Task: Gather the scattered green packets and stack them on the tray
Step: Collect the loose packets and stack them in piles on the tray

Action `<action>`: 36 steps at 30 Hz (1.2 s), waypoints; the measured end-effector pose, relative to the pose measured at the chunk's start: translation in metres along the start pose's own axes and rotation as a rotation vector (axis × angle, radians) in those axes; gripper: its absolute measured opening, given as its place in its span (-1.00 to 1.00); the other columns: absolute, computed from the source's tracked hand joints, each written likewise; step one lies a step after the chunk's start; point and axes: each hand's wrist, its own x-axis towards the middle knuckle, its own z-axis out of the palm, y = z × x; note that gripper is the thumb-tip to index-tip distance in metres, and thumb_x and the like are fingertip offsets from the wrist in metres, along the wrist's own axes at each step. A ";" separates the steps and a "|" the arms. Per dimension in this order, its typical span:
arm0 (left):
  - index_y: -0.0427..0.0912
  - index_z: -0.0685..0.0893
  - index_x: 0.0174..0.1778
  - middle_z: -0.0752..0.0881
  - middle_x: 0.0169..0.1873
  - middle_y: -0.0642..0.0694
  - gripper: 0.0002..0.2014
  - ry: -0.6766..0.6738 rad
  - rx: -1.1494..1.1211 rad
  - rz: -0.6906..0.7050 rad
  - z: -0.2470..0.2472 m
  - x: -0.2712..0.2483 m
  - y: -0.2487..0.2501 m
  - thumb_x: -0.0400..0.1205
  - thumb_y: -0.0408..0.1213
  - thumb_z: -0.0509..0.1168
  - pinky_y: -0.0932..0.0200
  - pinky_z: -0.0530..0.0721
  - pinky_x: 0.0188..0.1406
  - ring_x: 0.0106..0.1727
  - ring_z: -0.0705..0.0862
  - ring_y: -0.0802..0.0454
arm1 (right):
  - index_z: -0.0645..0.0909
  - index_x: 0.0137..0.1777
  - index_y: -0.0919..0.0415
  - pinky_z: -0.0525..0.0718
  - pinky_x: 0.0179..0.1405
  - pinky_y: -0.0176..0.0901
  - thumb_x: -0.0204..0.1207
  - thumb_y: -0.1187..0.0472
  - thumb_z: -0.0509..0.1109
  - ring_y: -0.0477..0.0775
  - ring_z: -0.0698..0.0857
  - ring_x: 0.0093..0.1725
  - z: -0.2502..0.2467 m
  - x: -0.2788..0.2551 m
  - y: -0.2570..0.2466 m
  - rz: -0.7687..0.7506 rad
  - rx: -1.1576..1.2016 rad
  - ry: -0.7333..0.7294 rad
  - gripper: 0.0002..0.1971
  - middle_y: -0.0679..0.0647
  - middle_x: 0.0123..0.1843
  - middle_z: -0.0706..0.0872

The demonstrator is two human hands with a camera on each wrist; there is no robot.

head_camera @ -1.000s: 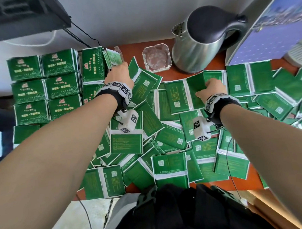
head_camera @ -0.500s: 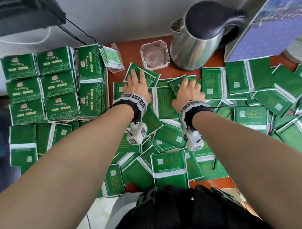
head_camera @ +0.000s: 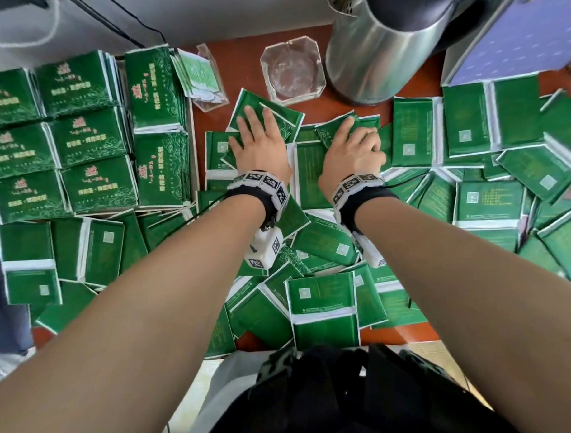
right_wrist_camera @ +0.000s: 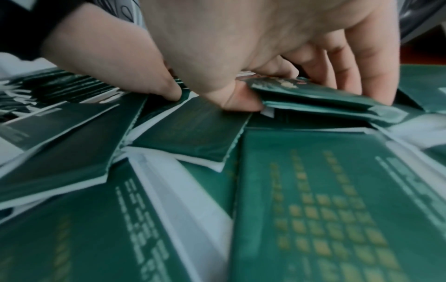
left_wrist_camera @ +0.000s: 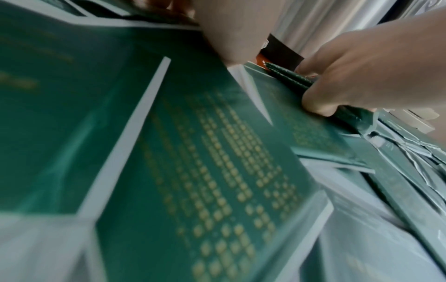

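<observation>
Under the right hand (head_camera: 354, 150) lies a thin bundle of green packets (right_wrist_camera: 321, 104), pinched at one end between the thumb below and the curled fingers (right_wrist_camera: 376, 63) above, probably so several lift together instead of one by one. Just to that grip's left, the left hand (head_camera: 260, 144) lies flat, fingers spread and straight, pressing on a tilted packet (head_camera: 282, 119); it clasps nothing, and seems to be pinning the loose ones so they do not slide while the other hand gathers. The scattered packets (head_camera: 323, 302) lie around both hands and nearer the body than the grip (many overlapping, mostly back side up), covering the red-brown table (head_camera: 244, 49). Farther left of the flat hand stand the neat stacks (head_camera: 86, 144), face up in rows; the tray itself is mostly hidden beneath them, so I cannot tell its edges. Beyond the fingers sit a glass ashtray (head_camera: 292, 74) and a steel kettle (head_camera: 380, 51). The gathering looks well short of done.
</observation>
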 end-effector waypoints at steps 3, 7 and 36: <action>-0.26 0.00 0.75 0.03 0.73 -0.38 -0.29 0.084 0.007 0.016 0.002 0.002 -0.004 0.69 -0.43 0.18 -0.37 0.27 0.63 0.73 0.10 -0.36 | -0.08 0.74 0.38 0.72 -0.02 0.26 0.64 0.05 0.24 0.49 0.51 0.28 -0.006 0.002 0.004 -0.048 -0.024 -0.005 -0.18 0.60 0.49 0.37; -0.27 0.07 0.74 0.12 0.73 -0.32 -0.30 0.124 -0.013 0.020 -0.001 0.002 -0.010 0.69 -0.47 0.21 -0.32 0.38 0.59 0.72 0.18 -0.30 | -0.04 0.73 0.40 0.72 0.08 0.30 0.73 0.21 0.11 0.56 0.51 0.39 -0.018 0.003 0.009 -0.099 -0.023 -0.015 -0.35 0.62 0.47 0.43; -0.24 0.16 0.73 0.25 0.71 -0.24 -0.32 0.455 0.276 0.553 -0.171 -0.173 -0.035 0.66 -0.59 0.12 -0.14 0.43 0.58 0.66 0.35 -0.19 | 0.01 0.76 0.25 0.30 0.66 0.19 0.56 0.51 0.22 0.29 0.29 0.67 -0.123 -0.185 0.107 -0.455 0.122 0.536 -0.21 0.28 0.70 0.26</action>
